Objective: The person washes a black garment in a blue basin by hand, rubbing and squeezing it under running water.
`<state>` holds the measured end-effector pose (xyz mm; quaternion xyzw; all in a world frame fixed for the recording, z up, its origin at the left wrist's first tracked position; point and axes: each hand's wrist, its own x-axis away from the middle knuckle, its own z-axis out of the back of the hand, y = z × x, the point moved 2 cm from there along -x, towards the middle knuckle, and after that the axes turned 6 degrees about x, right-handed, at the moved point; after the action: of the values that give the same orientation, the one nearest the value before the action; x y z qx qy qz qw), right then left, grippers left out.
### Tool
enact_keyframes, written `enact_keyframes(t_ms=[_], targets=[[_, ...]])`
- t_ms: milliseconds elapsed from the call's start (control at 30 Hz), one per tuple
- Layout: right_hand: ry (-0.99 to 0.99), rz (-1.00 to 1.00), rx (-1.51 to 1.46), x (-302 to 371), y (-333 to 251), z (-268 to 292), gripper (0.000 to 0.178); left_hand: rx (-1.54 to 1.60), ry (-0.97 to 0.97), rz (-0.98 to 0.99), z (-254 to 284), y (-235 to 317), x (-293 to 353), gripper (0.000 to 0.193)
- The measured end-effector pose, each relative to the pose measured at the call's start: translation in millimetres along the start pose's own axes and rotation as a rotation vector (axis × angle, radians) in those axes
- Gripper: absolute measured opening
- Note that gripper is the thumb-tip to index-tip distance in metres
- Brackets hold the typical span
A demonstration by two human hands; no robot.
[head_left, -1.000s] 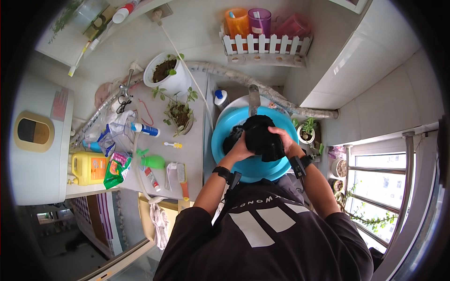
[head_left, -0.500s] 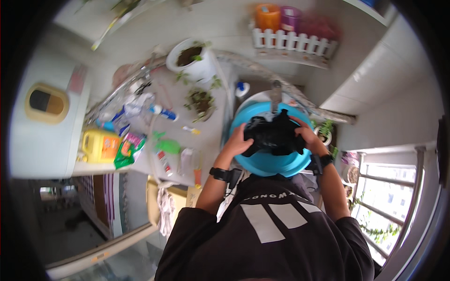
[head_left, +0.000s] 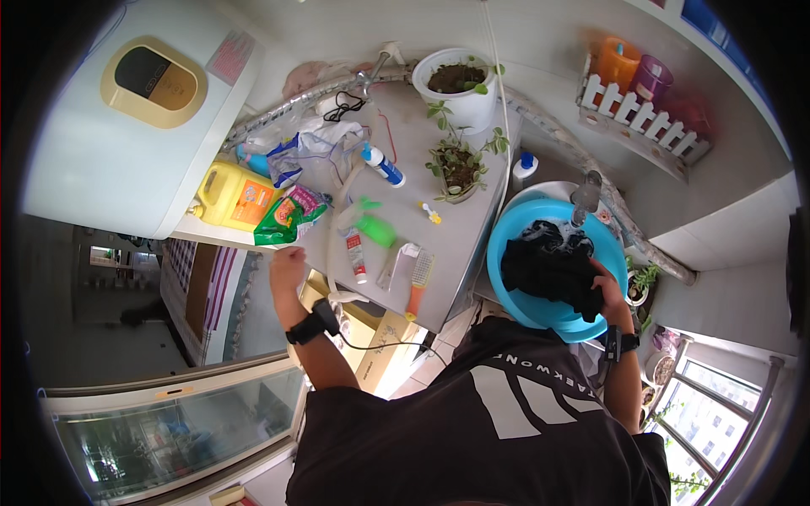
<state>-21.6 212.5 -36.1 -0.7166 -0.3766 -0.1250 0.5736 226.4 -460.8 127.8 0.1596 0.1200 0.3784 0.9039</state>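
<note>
My right hand point(head_left: 609, 291) grips the edge of a wet black garment point(head_left: 548, 268), its fingers partly hidden in the folds. The garment lies bunched in a blue basin point(head_left: 504, 293), with white suds at its far side, under a tap point(head_left: 585, 196). Out to the left, my left hand point(head_left: 288, 268) is curled closed with nothing visible in it. It is just in front of the counter's edge, nearest to a green and purple detergent pouch point(head_left: 289, 217). Beside that pouch stands a yellow jug point(head_left: 236, 196).
On the grey counter point(head_left: 396, 261) lie a green spray bottle point(head_left: 375, 229), a red-and-white tube point(head_left: 355, 257), a brush with an orange handle point(head_left: 416, 291) and a blue-and-white bottle point(head_left: 384, 165). A white plant pot point(head_left: 460, 105) stands behind. A cable hangs from my left wrist.
My left hand has let go of the black garment and moved left to the counter's edge. The right hand still holds the garment, now lower in the basin. The view has turned left.
</note>
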Motion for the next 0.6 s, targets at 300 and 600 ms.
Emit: enact_keyframes(t_ms=[300, 600], targets=[[0.04, 0.033, 0.062, -5, 16, 9, 0.071, -0.095, 0.158, -0.044, -95, -99, -107, 0.03], [0.156, 0.007, 0.068, 17, 9, -9, 0.071, -0.128, 0.253, -0.109, -124, -77, -135, 0.013]])
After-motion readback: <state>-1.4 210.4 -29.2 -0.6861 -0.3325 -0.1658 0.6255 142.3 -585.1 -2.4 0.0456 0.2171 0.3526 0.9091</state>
